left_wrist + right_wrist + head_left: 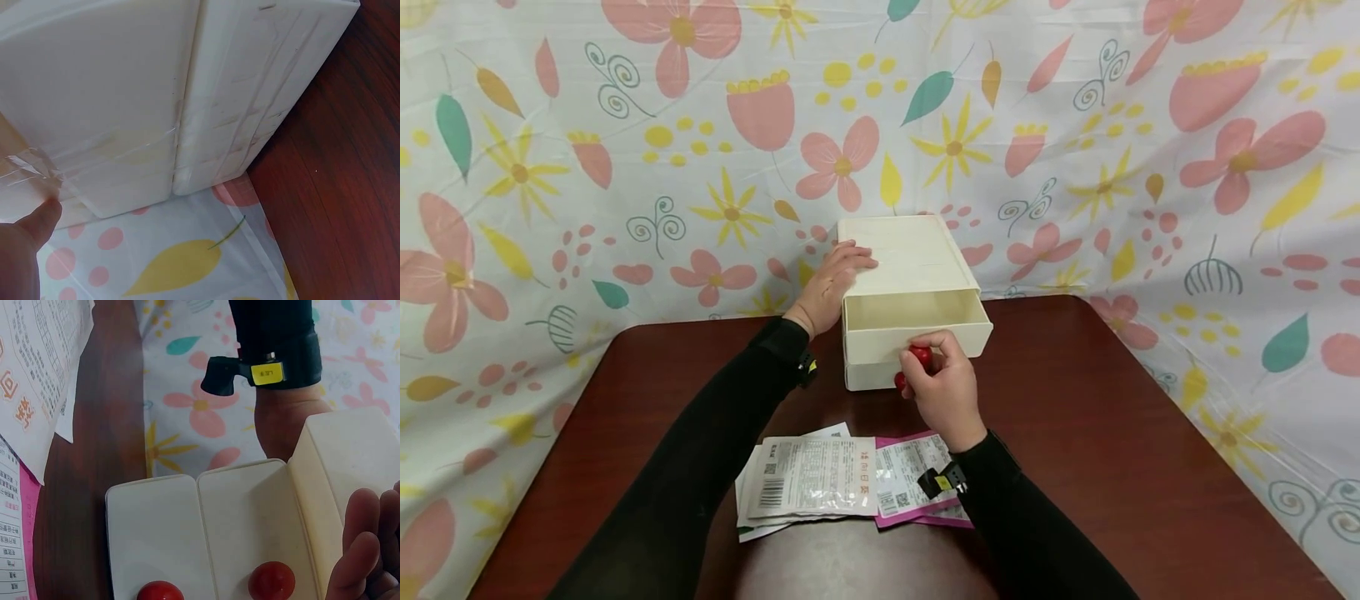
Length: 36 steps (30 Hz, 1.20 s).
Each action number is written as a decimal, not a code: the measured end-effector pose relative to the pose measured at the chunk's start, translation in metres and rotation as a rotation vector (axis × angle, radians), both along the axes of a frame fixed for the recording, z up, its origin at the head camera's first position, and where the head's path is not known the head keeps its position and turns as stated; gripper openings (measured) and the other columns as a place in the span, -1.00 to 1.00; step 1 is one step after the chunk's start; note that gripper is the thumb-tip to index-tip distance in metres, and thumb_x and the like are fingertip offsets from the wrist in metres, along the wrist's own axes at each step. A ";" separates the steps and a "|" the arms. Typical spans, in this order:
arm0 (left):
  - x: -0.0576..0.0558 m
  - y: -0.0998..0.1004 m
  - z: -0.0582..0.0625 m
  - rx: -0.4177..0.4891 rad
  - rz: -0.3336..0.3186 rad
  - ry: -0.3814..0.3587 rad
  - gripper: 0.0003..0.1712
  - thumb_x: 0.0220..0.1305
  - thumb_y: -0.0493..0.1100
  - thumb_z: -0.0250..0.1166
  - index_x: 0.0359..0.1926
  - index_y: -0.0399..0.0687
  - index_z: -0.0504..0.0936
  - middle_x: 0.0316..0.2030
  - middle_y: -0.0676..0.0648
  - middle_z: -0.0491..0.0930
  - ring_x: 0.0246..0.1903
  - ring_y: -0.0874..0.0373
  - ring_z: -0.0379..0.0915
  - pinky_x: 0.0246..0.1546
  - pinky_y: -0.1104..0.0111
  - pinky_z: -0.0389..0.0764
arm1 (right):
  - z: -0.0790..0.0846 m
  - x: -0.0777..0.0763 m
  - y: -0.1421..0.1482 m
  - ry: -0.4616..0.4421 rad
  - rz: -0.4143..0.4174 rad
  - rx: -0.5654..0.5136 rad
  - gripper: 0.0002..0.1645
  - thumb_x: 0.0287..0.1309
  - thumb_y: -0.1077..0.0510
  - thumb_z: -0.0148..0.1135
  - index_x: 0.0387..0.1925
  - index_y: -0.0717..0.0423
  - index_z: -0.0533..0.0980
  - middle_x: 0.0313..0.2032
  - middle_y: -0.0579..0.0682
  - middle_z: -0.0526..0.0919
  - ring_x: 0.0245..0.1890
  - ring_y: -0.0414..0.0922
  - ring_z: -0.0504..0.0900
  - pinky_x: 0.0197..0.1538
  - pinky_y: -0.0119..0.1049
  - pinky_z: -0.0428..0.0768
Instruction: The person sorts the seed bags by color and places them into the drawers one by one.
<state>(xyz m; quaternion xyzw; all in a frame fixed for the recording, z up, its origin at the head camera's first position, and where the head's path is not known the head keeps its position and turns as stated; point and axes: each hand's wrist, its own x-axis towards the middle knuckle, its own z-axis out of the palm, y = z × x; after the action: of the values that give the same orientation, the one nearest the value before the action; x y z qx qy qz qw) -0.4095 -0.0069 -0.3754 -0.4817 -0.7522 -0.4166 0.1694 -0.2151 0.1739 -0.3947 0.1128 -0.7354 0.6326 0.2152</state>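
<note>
While the near edge of the bench (1075, 400) falls outside my head view, first up from it come white packets (820, 475) and, just beside them, pink-edged packets (913, 475), about midway between the left and right edges.

Beyond those, here's the right hand (946, 387): fingers curled at the upper red knob (922, 357), forefinger above, thumb alongside. My right wrist view shows a gap between fingers and knob, so whether they truly grip, I cannot tell. The lower red knob (160, 592) sits uncovered on the lower drawer (865, 377), which is closed.

And the upper drawer (872, 346)? Pulled partway out toward the near edge, nothing visible in the part I see. It looks like thin, stiff plastic, light enough to slide easily. That round knob looks smooth and perhaps slippery; I'd pinch it behind its widest part and keep the motion straight.

Further back, the left hand (833, 283) lies with fingers extended over the left top edge of the cream cabinet (902, 250), gripping nothing that I can see. A good spot for bracing: the cabinet, near the far edge between the far corners, looks light enough to skid. Behind everything hangs the floral curtain (955, 50).
</note>
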 end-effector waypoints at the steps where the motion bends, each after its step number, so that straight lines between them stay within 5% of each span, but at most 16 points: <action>1: 0.000 0.000 0.000 0.002 0.001 0.002 -0.43 0.52 -0.12 -0.29 0.18 -0.30 0.55 0.29 -0.30 0.37 0.45 -0.16 -0.06 0.44 0.23 -0.13 | 0.000 0.001 0.000 0.002 0.002 0.002 -0.79 0.33 0.36 0.22 -0.06 0.30 0.41 -0.48 0.15 0.59 -0.66 0.17 0.53 -0.50 -0.11 0.64; 13: -0.002 0.000 0.002 0.005 0.000 0.027 -0.42 0.52 -0.12 -0.29 0.17 -0.32 0.56 0.27 -0.32 0.38 0.44 -0.17 -0.04 0.44 0.22 -0.13 | -0.008 0.004 0.002 -0.024 0.000 -0.002 -0.76 0.34 0.37 0.22 -0.02 0.27 0.41 -0.46 0.14 0.60 -0.65 0.22 0.53 -0.49 0.01 0.65; 25: -0.003 0.002 0.002 0.017 0.000 0.039 -0.40 0.52 -0.10 -0.31 0.16 -0.31 0.57 0.26 -0.32 0.39 0.44 -0.17 -0.03 0.44 0.22 -0.12 | -0.024 0.000 0.008 0.022 0.010 -0.016 -0.72 0.34 0.08 0.30 -0.04 0.09 0.44 -0.50 0.09 0.62 -0.68 0.10 0.55 -0.51 -0.15 0.64; 31: -0.002 0.002 0.000 0.017 0.001 0.038 -0.41 0.51 -0.11 -0.31 0.16 -0.31 0.57 0.26 -0.31 0.39 0.44 -0.16 -0.03 0.44 0.22 -0.12 | -0.026 0.005 0.008 -0.001 0.016 -0.013 -0.72 0.35 0.08 0.30 -0.04 0.08 0.44 -0.53 0.19 0.57 -0.66 0.13 0.55 -0.50 -0.16 0.65; 36: 0.000 0.001 -0.002 0.026 0.002 0.031 -0.42 0.50 -0.14 -0.30 0.16 -0.32 0.57 0.26 -0.32 0.39 0.43 -0.17 -0.03 0.44 0.23 -0.11 | -0.029 0.009 0.007 0.006 0.017 -0.002 -0.74 0.35 0.12 0.29 -0.05 0.09 0.44 -0.55 0.09 0.55 -0.67 0.13 0.53 -0.50 -0.14 0.65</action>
<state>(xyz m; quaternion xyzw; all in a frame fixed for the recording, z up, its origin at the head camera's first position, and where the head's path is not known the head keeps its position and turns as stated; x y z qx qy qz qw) -0.4093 -0.0059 -0.3769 -0.4853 -0.7444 -0.4185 0.1878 -0.2058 0.1813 -0.4232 0.1206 -0.7332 0.6348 0.2120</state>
